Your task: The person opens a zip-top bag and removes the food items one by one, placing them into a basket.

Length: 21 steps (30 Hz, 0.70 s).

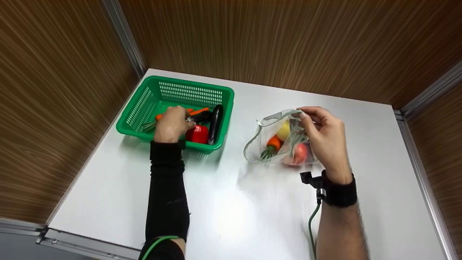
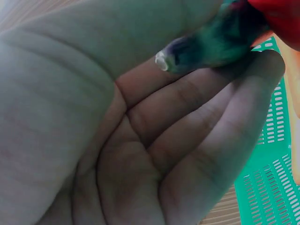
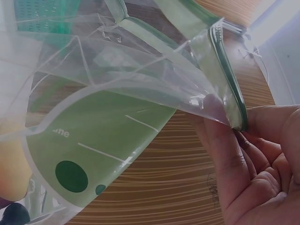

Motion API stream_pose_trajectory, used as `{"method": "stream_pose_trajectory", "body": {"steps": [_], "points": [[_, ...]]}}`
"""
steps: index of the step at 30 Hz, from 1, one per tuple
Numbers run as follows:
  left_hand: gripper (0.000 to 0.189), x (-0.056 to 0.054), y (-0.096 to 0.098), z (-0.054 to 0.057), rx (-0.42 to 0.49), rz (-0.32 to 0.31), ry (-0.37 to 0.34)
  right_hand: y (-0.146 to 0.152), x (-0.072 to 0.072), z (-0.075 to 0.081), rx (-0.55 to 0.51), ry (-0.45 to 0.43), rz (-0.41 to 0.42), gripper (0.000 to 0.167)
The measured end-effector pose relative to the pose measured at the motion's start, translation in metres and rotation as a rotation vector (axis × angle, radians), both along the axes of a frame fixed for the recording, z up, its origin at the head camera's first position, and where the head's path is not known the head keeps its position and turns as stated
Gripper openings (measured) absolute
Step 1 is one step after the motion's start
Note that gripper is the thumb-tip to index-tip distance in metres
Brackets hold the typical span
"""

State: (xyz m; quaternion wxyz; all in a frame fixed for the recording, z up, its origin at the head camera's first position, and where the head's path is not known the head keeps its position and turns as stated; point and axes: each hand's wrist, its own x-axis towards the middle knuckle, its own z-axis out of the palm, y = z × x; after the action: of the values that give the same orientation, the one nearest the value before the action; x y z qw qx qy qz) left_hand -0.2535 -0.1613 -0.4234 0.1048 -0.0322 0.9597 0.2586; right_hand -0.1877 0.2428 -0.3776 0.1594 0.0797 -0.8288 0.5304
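In the head view my left hand reaches into the green basket. Its thumb and fingers pinch the stem end of a dark eggplant; the left wrist view shows that stem up close. A red bell pepper lies just beside the fingers, and a long dark eggplant is along the basket's right side. My right hand pinches the rim of a clear zip bag, whose mouth gapes leftward. Inside the bag are a carrot, a yellow round item and a reddish round one.
Orange carrots lie in the basket, partly behind my left hand. Both stand on a white table walled by wood-grain panels. A green cable runs from the right wrist camera along the forearm.
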Motion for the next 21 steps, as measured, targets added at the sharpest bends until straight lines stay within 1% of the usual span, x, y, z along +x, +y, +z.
{"method": "stream_pose_trajectory", "body": {"steps": [2, 4, 8, 11, 16, 19, 21], "points": [[0.036, 0.001, 0.000, 0.001, -0.005, 0.000, -0.004, 0.000, 0.000, 0.000, 0.000, 0.002, -0.001, 0.021], [0.036, 0.002, 0.000, 0.002, -0.015, 0.004, 0.006, 0.000, 0.000, 0.000, -0.001, 0.005, 0.003, 0.021], [0.036, 0.009, 0.001, 0.008, -0.020, 0.008, 0.060, -0.001, -0.001, 0.000, 0.001, 0.007, 0.008, 0.021], [0.041, 0.015, 0.003, 0.015, -0.014, -0.005, 0.129, -0.002, -0.001, 0.001, 0.002, 0.006, 0.008, 0.021], [0.049, 0.026, 0.015, 0.030, 0.013, -0.056, 0.268, -0.002, -0.001, 0.001, 0.004, 0.002, 0.008, 0.021], [0.052, 0.033, 0.026, 0.040, 0.043, -0.103, 0.341, -0.001, -0.001, 0.001, 0.002, 0.000, 0.009, 0.022], [0.049, 0.039, 0.036, 0.046, 0.057, -0.144, 0.390, -0.001, -0.001, 0.001, 0.000, -0.002, 0.009, 0.022]]}}
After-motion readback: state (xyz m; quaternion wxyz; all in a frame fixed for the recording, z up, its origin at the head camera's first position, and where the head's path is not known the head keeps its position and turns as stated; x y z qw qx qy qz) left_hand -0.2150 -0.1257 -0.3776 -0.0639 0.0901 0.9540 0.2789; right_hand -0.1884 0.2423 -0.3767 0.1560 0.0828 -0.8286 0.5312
